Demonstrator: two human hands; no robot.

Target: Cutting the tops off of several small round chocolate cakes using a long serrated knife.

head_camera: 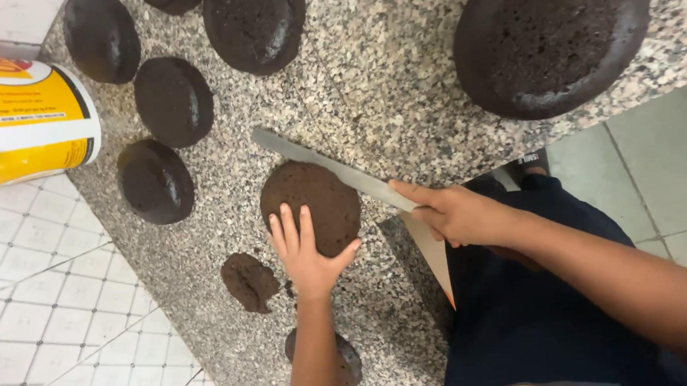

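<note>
A small round chocolate cake (311, 197) lies on the speckled granite counter (383, 75) with its cut, crumbly face up. My left hand (306, 251) rests flat against the cake's near edge, fingers spread. My right hand (458, 214) grips the handle of a long knife (333, 169). The blade lies across the cake's far top edge, pointing up and left. A cut-off piece of cake (249, 280) sits just left of my left hand.
Several dark round cakes lie on the counter: a big one (551, 34) at top right, smaller ones (155, 181) at left and top. One more (347, 360) is under my left forearm. A yellow and white tub (14, 113) stands at far left.
</note>
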